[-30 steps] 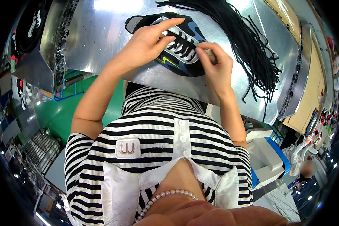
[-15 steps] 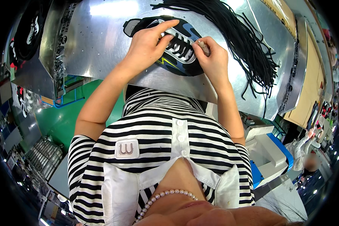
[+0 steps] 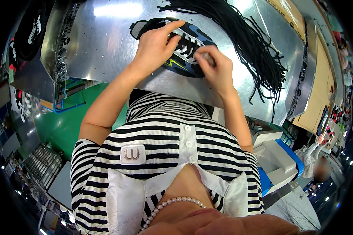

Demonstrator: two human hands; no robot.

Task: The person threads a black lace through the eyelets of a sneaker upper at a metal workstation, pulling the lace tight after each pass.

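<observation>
A black and blue sneaker upper (image 3: 184, 67) with grey lacing edges and a yellow mark lies on the metal table, its heel tab toward the left. Black lace (image 3: 189, 47) runs criss-cross over its middle. My left hand (image 3: 156, 47) grips the upper from the heel side, index finger along the far edge and thumb beside the lacing. Over the toe end, my right hand (image 3: 215, 64) is closed in a pinch, its fingertips slightly blurred. A greyish-brown piece shows at those fingers; what they pinch is hidden.
A thick bundle of loose black laces (image 3: 243, 47) lies across the table (image 3: 102, 51) on the right. Beyond it are cardboard (image 3: 315, 86) and a metal edge. Dark shoe parts (image 3: 31, 33) sit at the far left. A white and blue machine (image 3: 276, 160) stands by my right elbow.
My right hand has shifted left from the toe's edge over the front of the lacing, its fingers closed. My left hand stays on the upper, almost still.
</observation>
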